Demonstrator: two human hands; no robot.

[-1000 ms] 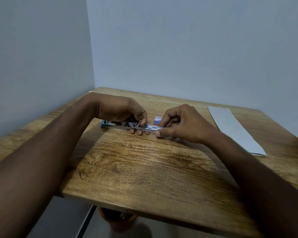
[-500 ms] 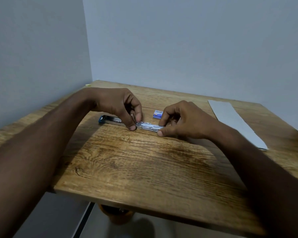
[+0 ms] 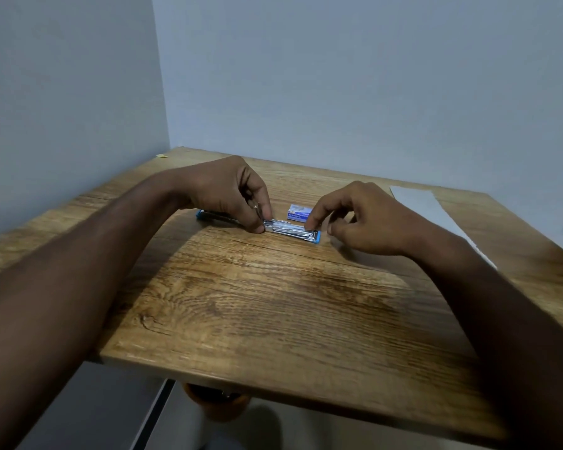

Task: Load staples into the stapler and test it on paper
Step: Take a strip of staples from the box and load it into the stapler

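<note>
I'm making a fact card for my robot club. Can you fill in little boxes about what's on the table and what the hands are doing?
table: wooden
stapler: opened out flat, blue ends
left hand: pinching the stapler's middle
right hand: fingertip on the metal channel
staple box: small, blue and white, behind the stapler
paper: white strip at the right, untouched
test on paper: not yet done

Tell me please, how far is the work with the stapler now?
Done: the stapler lies opened flat on the table, its metal channel exposed. In hand: the left hand pinches it at the middle, and the right hand touches the channel's end; whether staples are seated is unclear. The staple box lies just behind. Left: closing it and testing on the paper, untouched.
</note>
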